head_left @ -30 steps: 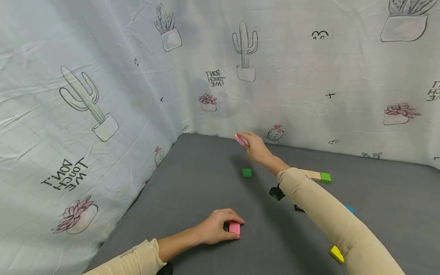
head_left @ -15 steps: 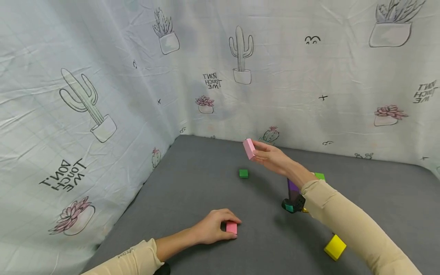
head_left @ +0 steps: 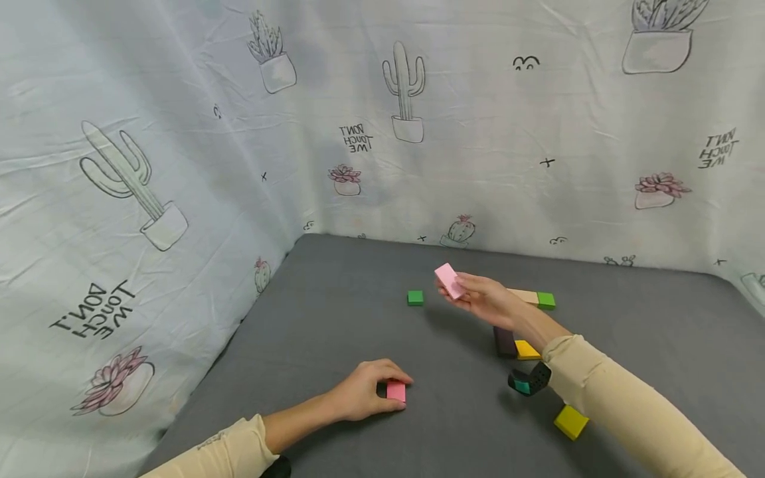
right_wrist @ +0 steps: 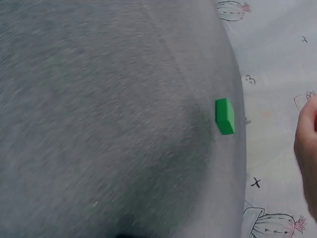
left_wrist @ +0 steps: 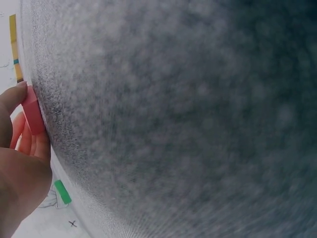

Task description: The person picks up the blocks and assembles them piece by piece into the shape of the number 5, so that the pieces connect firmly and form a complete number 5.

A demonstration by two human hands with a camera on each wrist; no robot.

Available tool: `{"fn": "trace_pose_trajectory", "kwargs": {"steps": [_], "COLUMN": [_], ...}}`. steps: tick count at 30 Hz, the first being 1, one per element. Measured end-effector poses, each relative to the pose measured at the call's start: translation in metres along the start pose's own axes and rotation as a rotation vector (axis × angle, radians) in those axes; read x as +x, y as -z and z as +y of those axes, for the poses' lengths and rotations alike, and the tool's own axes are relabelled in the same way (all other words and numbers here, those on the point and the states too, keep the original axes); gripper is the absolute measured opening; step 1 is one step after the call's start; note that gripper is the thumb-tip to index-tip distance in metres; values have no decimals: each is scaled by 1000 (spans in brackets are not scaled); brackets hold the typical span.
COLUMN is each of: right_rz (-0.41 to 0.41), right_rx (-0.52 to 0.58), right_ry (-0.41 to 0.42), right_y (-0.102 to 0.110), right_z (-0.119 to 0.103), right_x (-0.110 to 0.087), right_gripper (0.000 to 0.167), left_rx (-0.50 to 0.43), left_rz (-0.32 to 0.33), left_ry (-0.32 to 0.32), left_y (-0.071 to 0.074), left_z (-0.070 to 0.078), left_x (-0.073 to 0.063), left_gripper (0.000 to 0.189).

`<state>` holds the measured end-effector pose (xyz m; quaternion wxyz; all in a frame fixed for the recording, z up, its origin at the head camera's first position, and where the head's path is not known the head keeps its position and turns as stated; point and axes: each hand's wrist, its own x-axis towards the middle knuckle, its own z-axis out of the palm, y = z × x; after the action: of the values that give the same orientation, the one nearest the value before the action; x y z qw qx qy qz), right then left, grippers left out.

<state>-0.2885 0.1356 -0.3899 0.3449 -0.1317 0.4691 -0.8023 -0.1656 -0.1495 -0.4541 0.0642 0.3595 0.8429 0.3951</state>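
Left hand (head_left: 358, 398) low on the grey mat (head_left: 335, 318), fingers curled round a small pink block (head_left: 396, 391) resting on the cloth, thumb on its near side. Right hand (head_left: 487, 300) raised above the mat, fingertips pinching a pale pink slab (head_left: 449, 281) tilted at the tips, no support under it. Likely slip: a light pinch on a tilted slab could let it rotate out and drop toward the green cube (head_left: 415, 297) just left of the fingers. Risk too for the forearm, with the dark purple block (head_left: 504, 341), orange block (head_left: 526, 349) and yellow block (head_left: 570, 422) close beneath the wrist and sleeve, easy to knock on a lowering sweep. Tan-and-green bar (head_left: 532, 298) just behind the knuckles. Open cloth between the two hands and left of the green cube; printed curtain (head_left: 179, 166) closing the far and left edges.
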Motion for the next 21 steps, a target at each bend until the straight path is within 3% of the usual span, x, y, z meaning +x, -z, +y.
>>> {"fn": "trace_pose_trajectory", "kwargs": {"steps": [8, 21], "right_rz": [127, 226], "right_rx": [-348, -626], "right_ry": [-85, -110], "right_y": [14, 25], "right_z": [6, 0], "right_x": [-13, -49], "right_gripper": [53, 56], "left_rx": [2, 1], "left_rz": [5, 0], "left_ry": [16, 7], "left_y": [0, -1], "left_z": [0, 1], "left_x": [0, 1], "left_gripper": [31, 33]}}
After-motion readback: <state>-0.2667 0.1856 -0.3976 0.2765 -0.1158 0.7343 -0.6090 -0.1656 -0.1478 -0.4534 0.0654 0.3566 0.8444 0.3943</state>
